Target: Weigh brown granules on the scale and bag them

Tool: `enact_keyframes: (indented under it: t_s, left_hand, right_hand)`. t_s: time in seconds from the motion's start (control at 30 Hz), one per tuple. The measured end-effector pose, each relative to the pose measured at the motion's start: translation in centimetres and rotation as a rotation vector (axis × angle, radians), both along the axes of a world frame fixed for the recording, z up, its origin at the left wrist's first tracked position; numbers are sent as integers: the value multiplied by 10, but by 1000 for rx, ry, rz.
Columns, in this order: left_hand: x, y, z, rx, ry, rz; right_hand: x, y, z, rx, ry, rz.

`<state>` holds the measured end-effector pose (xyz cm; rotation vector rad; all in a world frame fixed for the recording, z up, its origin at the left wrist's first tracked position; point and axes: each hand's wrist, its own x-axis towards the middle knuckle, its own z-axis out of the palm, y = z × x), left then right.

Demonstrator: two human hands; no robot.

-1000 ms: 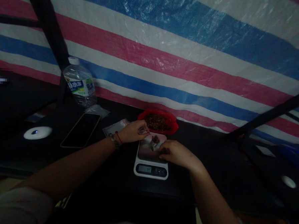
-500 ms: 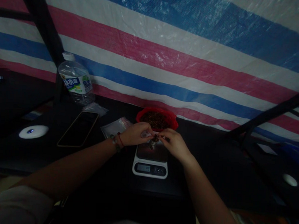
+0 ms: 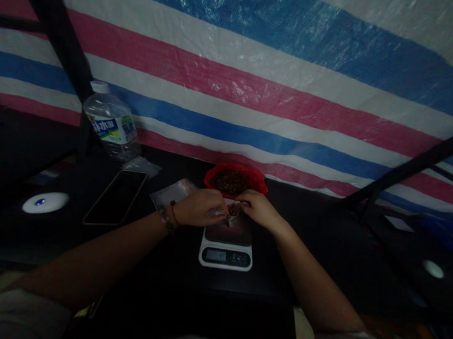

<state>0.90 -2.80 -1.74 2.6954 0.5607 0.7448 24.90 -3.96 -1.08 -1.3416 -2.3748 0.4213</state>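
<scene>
I noted both hands over the scale (image 3: 226, 245): left hand (image 3: 197, 208) fingers pinching a small clear bag (image 3: 217, 213), right hand (image 3: 257, 209) fingers pinching dark bits (image 3: 234, 209).

Your left hand (image 3: 198, 209) and right hand (image 3: 258, 209) meet over the far end of the white scale (image 3: 226, 244), fingers pinched on a small clear bag (image 3: 230, 211) with dark bits in it. Just beyond them sits a red bowl (image 3: 235, 179) of brown pieces. To the left on the dark table (image 3: 320, 255) lie flat plastic bags (image 3: 172, 192), a phone (image 3: 114, 197), a water bottle (image 3: 110, 123) and a white round device (image 3: 45, 202). A striped tarp (image 3: 255, 65) hangs behind.
</scene>
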Motion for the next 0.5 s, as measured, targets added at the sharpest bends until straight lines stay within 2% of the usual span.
enact_keyframes:
  t_s: [0.1,0.2,0.33,0.5]
  left_hand:
    - [2,-8,0,140,137,-101]
    - [7,-12,-5,248,191,-117]
    - [10,-11,-10,253,186,-130]
    - [10,-9,-12,236,195,-98]
  right_hand:
    - [-3,7,-6,-22,-25,67]
    - [-2,8,-5,-13,-3,56]
    - [6,-1,6,55,135,-39]
    - [4,-16,15,114,166,26]
